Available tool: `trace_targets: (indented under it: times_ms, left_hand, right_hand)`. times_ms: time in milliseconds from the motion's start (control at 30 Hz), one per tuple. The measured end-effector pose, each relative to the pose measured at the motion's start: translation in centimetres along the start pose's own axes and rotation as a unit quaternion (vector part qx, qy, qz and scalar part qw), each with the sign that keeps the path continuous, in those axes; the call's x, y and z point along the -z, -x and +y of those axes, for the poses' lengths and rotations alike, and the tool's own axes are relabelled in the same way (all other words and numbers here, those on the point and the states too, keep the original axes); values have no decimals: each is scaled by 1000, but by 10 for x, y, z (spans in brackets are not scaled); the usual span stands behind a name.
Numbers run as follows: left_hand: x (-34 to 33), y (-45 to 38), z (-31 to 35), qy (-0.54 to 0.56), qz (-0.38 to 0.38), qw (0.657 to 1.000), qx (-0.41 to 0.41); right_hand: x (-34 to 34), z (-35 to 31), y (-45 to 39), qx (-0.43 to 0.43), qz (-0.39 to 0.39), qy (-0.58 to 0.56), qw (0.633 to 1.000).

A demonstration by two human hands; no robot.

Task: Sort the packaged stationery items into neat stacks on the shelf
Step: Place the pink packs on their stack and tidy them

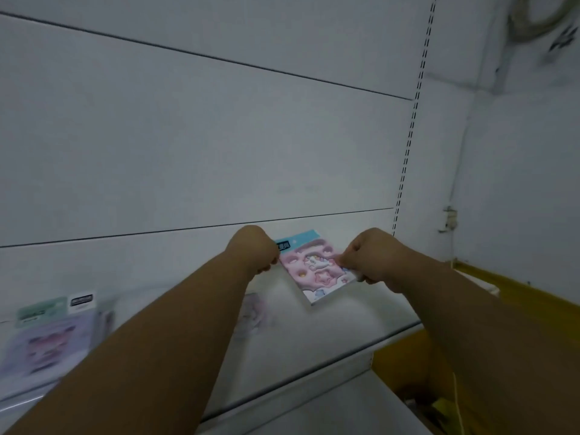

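Gripping the pink packet (317, 267) by its side edges, my left hand (255, 251) and right hand (368, 257) pinch it above the shelf (314, 337), far right. Uneven release could land it askew, spoiling the stack.

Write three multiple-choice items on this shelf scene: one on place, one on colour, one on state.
1. Where is the pink packet held?
A. above the shelf, right part
B. on the floor
C. in a drawer

2. What colour is the strip along its top edge?
A. red
B. light blue
C. black

3. How do the hands hold it?
A. only the left hand grips it
B. both lie flat on it
C. left and right hand grip opposite edges

Answers: 1 A, the packet is tilted over the shelf; 2 B, the blue band shows; 3 C, curled fingers meet both sides.
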State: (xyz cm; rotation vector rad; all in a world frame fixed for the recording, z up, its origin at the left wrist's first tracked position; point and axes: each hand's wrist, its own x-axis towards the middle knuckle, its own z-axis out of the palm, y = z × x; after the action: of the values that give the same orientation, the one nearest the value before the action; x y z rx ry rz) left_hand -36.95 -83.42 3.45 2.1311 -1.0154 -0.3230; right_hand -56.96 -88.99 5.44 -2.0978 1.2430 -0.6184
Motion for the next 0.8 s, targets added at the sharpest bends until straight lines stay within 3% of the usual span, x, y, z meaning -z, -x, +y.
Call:
trace_targets:
  times_ms: [133,367,567,800]
  left_hand:
    - [-31,-24,7,-191,-2,981,-22]
    - [-68,-42,13,-312,-4,950,-2]
    - [-74,-46,9,-309,50,950,3]
    - [-38,-5,-5,-281,90,956,-8]
  right_hand:
    - [-6,28,-39,10,-47,119,992]
    - [-19,53,-71,64,-68,245,965]
    - [-22,49,-68,144,-47,283,947]
    - [-31,-25,-45,308,57,234,921]
